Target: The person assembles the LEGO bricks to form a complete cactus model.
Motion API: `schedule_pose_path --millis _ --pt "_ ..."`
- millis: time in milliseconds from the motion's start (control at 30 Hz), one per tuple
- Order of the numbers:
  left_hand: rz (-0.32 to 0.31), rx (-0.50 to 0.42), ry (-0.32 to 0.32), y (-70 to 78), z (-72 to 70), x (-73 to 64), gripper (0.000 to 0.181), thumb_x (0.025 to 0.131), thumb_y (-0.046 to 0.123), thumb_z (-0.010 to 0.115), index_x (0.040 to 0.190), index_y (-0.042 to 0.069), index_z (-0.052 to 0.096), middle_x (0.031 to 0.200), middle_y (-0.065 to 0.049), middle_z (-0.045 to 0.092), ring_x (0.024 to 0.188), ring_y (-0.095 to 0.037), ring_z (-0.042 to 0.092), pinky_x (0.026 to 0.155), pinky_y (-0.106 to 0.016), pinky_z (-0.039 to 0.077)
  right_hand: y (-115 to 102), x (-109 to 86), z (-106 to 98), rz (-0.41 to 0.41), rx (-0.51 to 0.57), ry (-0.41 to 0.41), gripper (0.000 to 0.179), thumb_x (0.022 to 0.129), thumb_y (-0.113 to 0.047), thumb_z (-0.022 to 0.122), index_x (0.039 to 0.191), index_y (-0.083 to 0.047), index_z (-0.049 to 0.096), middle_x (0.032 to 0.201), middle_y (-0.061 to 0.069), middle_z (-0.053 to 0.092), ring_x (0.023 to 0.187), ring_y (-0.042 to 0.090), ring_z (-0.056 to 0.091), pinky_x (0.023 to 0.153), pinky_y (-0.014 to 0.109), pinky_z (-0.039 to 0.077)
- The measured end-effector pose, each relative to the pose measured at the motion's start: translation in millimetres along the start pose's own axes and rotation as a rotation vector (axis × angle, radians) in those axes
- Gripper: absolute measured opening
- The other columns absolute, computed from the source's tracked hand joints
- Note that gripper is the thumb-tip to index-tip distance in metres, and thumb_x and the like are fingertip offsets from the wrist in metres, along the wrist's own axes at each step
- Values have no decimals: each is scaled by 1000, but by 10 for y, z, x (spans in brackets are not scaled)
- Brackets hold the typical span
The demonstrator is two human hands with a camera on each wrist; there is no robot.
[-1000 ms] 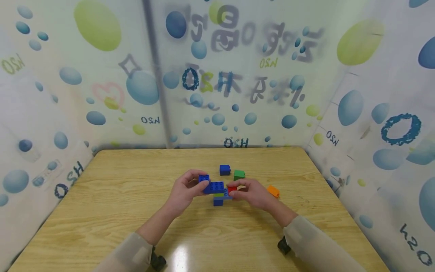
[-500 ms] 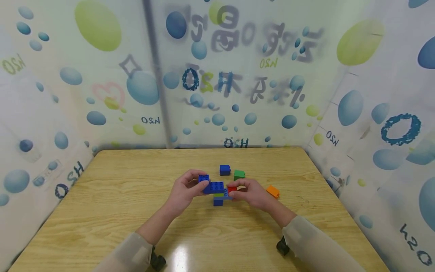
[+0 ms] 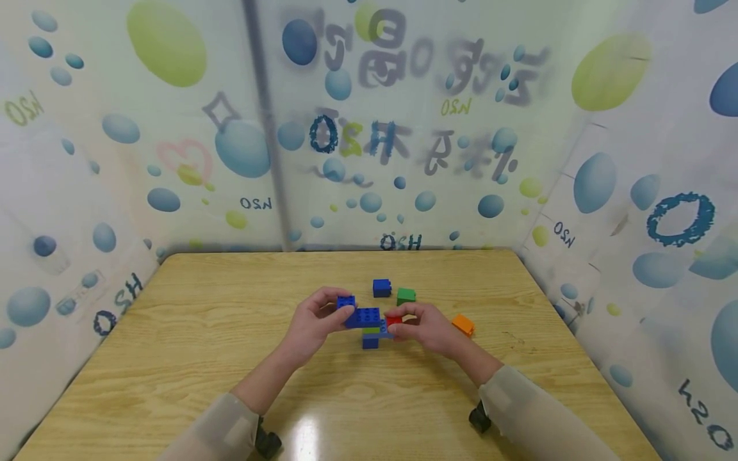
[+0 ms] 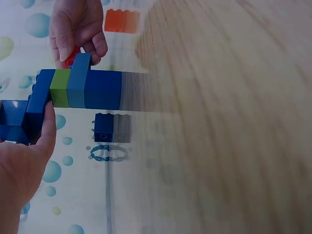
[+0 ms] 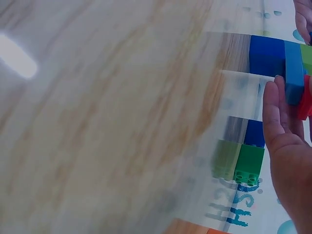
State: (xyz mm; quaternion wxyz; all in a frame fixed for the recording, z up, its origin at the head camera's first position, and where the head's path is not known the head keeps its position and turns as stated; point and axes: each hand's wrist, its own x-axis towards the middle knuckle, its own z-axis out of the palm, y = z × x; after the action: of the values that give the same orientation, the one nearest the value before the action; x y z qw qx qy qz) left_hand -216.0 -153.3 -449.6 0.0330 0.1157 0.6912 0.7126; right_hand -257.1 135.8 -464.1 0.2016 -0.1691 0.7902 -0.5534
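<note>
Centrally, a person's two hands meet over a stack of toy bricks standing on a wooden table (image 3: 230,346). The left hand (image 3: 314,325), left of centre, pinches the small blue brick (image 3: 346,301) at the upper left end of the stack. The right hand (image 3: 428,326), right of centre, pinches a red brick (image 3: 394,321) between thumb and fingers, at the outer end of the pale blue brick (image 4: 77,83), which juts out rightward. Beneath that, the bottom blue brick (image 3: 370,341) is the only foot. Whether the red brick is fully seated cannot be told.

Any push on the red brick is probably best made straight down and gently, since the jutting end has no support and the stack could tip right. The left hand's hold should serve as a steadying counterweight, without lifting. The loose green brick (image 3: 406,296) and orange brick (image 3: 463,324), above and right, seem out of the way.
</note>
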Motion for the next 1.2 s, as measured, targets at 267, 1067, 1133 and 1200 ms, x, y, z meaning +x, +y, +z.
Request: schedule_pose_path --millis 267,1067,1133,1200 --pt "-7 -1 -4 6 -7 6 34 107 21 75 137 7 66 128 -12 67 112 -28 71 90 -36 68 7 9 8 -11 -14 -8 37 106 -29 77 138 -11 72 142 12 67 112 25 76 98 41 67" --pt "19 11 -8 -9 -6 2 33 107 18 74 137 7 66 123 -6 70 106 -20 72 88 -37 69 85 -288 -572 -29 -210 114 36 109 -27 72 140 -7 71 141 16 71 115 23 70 96 40 62" --pt "17 11 -7 -6 -4 1 33 107 18 74 137 7 66 123 -6 70 107 -20 72 87 -35 68 111 -329 -661 -27 -227 134 36 108 -26 72 139 -7 72 139 17 72 114 23 70 93 36 62" --pt "16 10 -7 -3 -3 0 33 107 18 74 137 6 66 123 -6 70 106 -20 72 87 -34 68 141 -380 -747 -23 -243 151 36 108 -25 73 139 -7 72 138 17 72 111 23 69 89 34 62"
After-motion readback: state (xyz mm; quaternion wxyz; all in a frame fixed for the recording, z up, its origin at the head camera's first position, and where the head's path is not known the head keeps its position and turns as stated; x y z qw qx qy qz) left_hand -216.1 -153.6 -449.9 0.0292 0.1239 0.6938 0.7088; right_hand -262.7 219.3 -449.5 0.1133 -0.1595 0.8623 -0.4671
